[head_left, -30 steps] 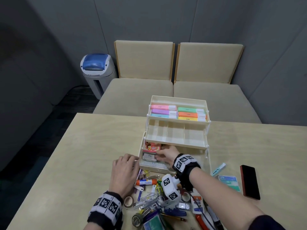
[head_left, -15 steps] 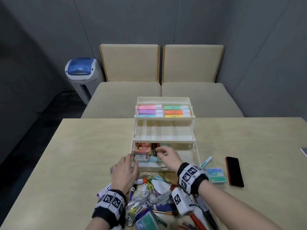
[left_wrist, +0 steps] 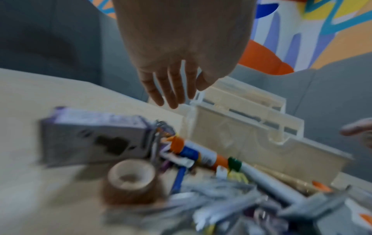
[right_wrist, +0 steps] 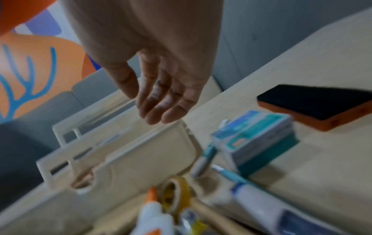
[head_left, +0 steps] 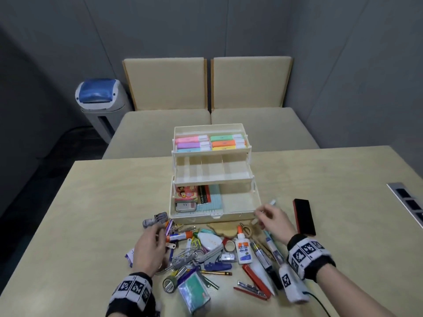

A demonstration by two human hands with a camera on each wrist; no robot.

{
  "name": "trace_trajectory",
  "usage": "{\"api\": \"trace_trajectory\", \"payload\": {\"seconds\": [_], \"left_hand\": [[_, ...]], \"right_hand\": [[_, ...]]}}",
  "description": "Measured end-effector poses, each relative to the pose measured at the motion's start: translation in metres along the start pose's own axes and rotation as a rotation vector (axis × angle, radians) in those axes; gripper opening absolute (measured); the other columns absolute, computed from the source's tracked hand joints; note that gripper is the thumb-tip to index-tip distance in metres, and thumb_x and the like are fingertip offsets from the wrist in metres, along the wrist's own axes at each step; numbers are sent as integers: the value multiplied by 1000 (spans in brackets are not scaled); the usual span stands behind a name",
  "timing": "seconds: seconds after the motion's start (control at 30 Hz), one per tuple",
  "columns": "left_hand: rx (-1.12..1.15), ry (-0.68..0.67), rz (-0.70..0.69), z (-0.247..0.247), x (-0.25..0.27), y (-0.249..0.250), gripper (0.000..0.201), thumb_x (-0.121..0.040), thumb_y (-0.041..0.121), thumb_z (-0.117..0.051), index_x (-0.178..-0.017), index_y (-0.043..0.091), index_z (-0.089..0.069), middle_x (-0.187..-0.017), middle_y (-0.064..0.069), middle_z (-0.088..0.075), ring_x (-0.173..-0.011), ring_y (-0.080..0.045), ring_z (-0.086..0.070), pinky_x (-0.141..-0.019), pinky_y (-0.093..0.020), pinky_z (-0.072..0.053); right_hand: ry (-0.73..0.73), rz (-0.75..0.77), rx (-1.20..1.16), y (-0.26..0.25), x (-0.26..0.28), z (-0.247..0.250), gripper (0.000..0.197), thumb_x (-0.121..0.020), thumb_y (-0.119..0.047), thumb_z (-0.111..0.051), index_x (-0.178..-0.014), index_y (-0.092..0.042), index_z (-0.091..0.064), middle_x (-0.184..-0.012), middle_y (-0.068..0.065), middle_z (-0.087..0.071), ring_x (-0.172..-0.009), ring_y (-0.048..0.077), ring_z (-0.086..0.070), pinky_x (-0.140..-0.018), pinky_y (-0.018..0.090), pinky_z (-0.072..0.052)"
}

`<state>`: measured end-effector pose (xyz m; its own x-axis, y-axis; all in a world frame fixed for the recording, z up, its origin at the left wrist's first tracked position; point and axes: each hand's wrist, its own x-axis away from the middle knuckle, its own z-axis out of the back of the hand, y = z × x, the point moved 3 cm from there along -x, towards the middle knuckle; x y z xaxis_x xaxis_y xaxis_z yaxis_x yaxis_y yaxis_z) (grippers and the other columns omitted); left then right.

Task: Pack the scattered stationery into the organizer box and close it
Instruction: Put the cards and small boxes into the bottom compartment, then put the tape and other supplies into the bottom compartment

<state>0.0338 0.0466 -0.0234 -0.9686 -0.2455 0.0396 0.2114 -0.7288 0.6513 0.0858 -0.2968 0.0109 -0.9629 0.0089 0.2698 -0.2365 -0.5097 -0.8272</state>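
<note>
The cream organizer box [head_left: 215,216] stands open in three tiers mid-table. Highlighters [head_left: 210,143] fill its top tray and the middle tray [head_left: 212,177] is bare. A pink packet, a metal tin [head_left: 185,207] and a teal pad lie at the left of the bottom compartment. Scattered stationery [head_left: 206,255] lies in front, with a glue bottle [head_left: 243,249] and a glue stick [head_left: 180,236]. My left hand [head_left: 158,236] hovers over the pile's left side, fingers straight [left_wrist: 171,95], holding nothing. My right hand [head_left: 263,216] hangs beside the box's front right corner, loose and empty [right_wrist: 159,111].
A black block with a red edge [head_left: 304,216] lies right of the box, and a teal packet [right_wrist: 255,139] sits beside it. A purple carton [left_wrist: 92,136] and a tape roll [left_wrist: 130,182] lie under my left hand. Benches and a bin [head_left: 100,104] stand beyond the table.
My right hand has come out of the bottom compartment and moved right, past the box's corner. My left hand has drawn back from the box's front left edge to above the pile.
</note>
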Motion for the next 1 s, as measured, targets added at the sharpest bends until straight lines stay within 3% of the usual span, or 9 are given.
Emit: {"api": "trace_trajectory", "payload": {"seconds": [0.13, 0.17, 0.27, 0.37, 0.47, 0.67, 0.8, 0.9, 1.0], "left_hand": [[-20, -75, 67, -5, 21, -8, 12, -95, 19, -49, -90, 27, -57, -78, 6, -66, -61, 3, -59, -56, -21, -42], [-25, -76, 66, -6, 24, -8, 12, -95, 19, -50, -89, 26, -57, -79, 7, -65, -63, 3, -58, -56, -21, -43], [7, -73, 67, -9, 28, -11, 11, -95, 19, -50, -90, 25, -59, -81, 8, -65, -70, -7, -62, -64, -33, -53], [25, -55, 72, -8, 30, -14, 12, -94, 18, -50, -91, 24, -59, -82, 7, -66, -72, -9, -64, -68, -37, -54], [9, -4, 52, 0, 30, -21, 14, -93, 15, -52, -88, 24, -60, -86, 7, -64, -78, -12, -62, -72, -35, -50], [-91, 30, 70, 16, 31, -34, 11, -92, 15, -54, -94, 20, -64, -92, 1, -62, -86, -22, -61, -73, -32, -45], [-177, -68, -54, 6, 31, -12, 11, -93, 20, -49, -96, 25, -59, -95, 6, -58, -90, -15, -58, -74, -30, -46], [-325, -184, -262, -13, 31, 18, 25, -95, 24, -46, -118, 24, -55, -119, 7, -55, -110, -12, -48, -93, -26, -43], [-437, -289, -433, -33, 29, 49, 38, -94, 20, -47, -131, 27, -47, -135, 7, -45, -124, -14, -38, -107, -30, -34]], "right_hand": [[-196, 36, 338, 27, 25, -32, 6, -92, -23, -56, -87, -23, -59, -95, -6, -63, -84, 9, -62, -82, 33, -54], [-226, 62, 429, 29, 32, -41, 2, -92, -25, -56, -92, -25, -58, -104, -8, -59, -87, 8, -59, -82, 30, -53], [-241, 99, 661, 37, 48, -64, 29, -89, -30, -54, -117, -29, -45, -130, -2, -37, -102, 18, -55, -79, 29, -46], [-193, 135, 717, 32, 50, -76, 43, -91, -28, -52, -131, -30, -36, -130, 4, -33, -103, 21, -53, -83, 32, -48], [-126, 187, 699, 22, 44, -75, 39, -93, -25, -49, -131, -27, -43, -127, 2, -37, -100, 17, -52, -82, 27, -48], [-81, 332, 787, 0, 31, -92, 39, -93, -13, -49, -130, -24, -48, -132, -4, -48, -120, 15, -43, -103, 30, -37], [-196, 346, 1050, -10, 15, -115, 59, -80, -10, -64, -134, -23, -41, -137, 3, -45, -124, 24, -40, -102, 44, -34], [-224, 316, 1140, -10, 8, -119, 66, -79, -6, -64, -137, -21, -36, -138, 9, -40, -124, 30, -40, -103, 48, -32], [-204, 313, 1154, -10, 5, -117, 52, -85, -4, -55, -132, -19, -39, -136, 12, -40, -120, 34, -44, -102, 48, -33]]}}
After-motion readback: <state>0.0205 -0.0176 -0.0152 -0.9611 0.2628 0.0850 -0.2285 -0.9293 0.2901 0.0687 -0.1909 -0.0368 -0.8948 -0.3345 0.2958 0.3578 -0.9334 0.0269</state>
